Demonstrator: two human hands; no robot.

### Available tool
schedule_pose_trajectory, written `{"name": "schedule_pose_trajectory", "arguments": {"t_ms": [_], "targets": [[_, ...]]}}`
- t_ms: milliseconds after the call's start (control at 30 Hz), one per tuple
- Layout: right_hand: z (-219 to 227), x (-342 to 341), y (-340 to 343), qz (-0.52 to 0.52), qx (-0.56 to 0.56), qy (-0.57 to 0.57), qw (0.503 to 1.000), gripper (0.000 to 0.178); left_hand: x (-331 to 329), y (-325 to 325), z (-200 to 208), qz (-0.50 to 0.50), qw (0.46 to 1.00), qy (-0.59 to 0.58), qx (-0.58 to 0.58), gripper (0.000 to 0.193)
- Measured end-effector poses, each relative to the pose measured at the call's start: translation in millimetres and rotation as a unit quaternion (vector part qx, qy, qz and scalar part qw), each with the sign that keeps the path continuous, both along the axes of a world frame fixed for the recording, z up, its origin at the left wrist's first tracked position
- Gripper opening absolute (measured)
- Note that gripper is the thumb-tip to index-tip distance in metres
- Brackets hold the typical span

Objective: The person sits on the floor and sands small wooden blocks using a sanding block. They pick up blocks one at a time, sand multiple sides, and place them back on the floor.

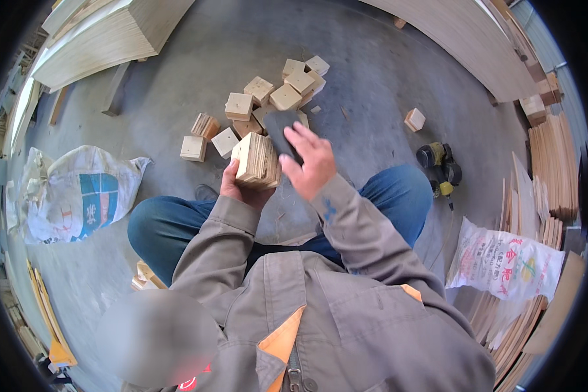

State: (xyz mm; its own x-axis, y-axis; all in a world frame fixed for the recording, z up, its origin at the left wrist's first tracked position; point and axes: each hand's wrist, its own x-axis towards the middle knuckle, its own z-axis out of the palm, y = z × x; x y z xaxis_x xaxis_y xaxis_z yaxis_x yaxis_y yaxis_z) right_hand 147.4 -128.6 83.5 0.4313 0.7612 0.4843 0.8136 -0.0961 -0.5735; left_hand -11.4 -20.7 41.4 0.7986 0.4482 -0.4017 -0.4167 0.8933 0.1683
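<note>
My left hand (238, 192) grips a plywood block (260, 161) from below and the left side, its layered edge turned to the right. In my right hand (313, 162) is a dark grey, flat sanding block (278, 130), with the fingers lying over its right side. It is tilted beside the upper right corner of the plywood block; whether the two touch I cannot tell. Just beyond my hands, a loose heap of similar wooden blocks (285, 97) lies on the floor, some of them stacked.
One wooden block (414, 119) and a green and black power tool (440, 162) lie to the right. White woven sacks rest at left (62, 202) and right (483, 258). Plywood stacks stand far left (104, 49) and far right (457, 39). Wood strips (554, 166) line the right side.
</note>
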Motion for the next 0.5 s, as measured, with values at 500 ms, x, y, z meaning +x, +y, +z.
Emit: {"name": "schedule_pose_trajectory", "arguments": {"t_ms": [500], "targets": [[-9.7,5.0,-1.2,-0.009,-0.011,0.037,0.999,0.054,8.9,-7.7,-0.8,-0.013,0.997,0.071,0.024,0.069]]}}
